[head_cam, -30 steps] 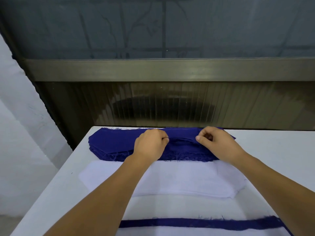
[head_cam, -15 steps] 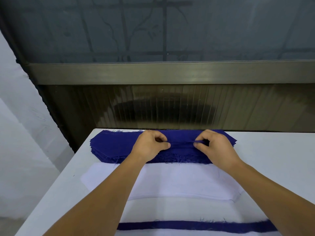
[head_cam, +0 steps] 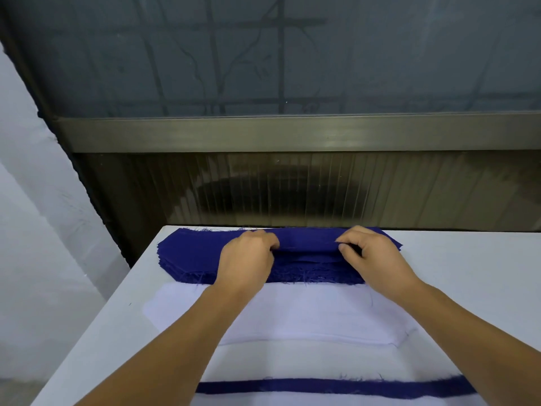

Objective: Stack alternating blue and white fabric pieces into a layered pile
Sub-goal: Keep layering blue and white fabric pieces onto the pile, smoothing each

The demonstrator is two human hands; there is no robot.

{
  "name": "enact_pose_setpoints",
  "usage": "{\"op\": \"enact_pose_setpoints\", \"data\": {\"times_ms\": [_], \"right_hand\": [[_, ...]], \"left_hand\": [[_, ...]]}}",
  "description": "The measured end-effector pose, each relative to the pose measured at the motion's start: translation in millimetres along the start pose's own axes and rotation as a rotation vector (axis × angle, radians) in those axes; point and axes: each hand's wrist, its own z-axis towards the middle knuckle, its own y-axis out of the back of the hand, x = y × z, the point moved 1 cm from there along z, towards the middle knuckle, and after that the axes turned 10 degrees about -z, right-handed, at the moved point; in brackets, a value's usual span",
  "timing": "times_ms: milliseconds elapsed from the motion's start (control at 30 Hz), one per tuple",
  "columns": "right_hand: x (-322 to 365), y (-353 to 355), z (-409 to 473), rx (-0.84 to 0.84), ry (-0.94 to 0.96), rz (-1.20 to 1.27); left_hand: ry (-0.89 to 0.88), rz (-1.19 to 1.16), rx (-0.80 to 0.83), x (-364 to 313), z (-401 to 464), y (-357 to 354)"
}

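Here, the left hand [head_cam: 246, 256] and right hand [head_cam: 371, 256] each pinch the top blue piece [head_cam: 307, 244] of the blue stack [head_cam: 187, 256], fingers closed on it; the white stack [head_cam: 307, 315] lies just beside on the table [head_cam: 468, 282].

A white tabletop [head_cam: 468, 288] is shown across the lower frame. Behind it, a ribbed dark panel [head_cam: 380, 194] is topped by a metal rail [head_cam: 292, 133] and a frosted window [head_cam: 292, 54]. A white wall [head_cam: 35, 244] is seen at left.
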Motion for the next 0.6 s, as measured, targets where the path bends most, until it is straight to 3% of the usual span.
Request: {"op": "enact_pose_setpoints", "data": {"times_ms": [167,333,467,600], "right_hand": [[-6.8,4.0,-10.0,-0.068,0.012,-0.154],[-12.5,4.0,-22.8,0.012,-0.048,-0.39],[1.1,28.3,-32.5,-0.163,-0.056,-0.365],[12.1,60.3,-70.0,-0.361,0.111,-0.433]], "left_hand": [[0.168,0.093,-0.053,38.8,-12.6,16.0],[0.181,0.228,-0.089,68.1,-25.6,43.6],[0.184,0.15,-0.168,55.4,-34.0,70.4],[0.125,0.085,-0.233,37.0,-68.6,104.1]]}}
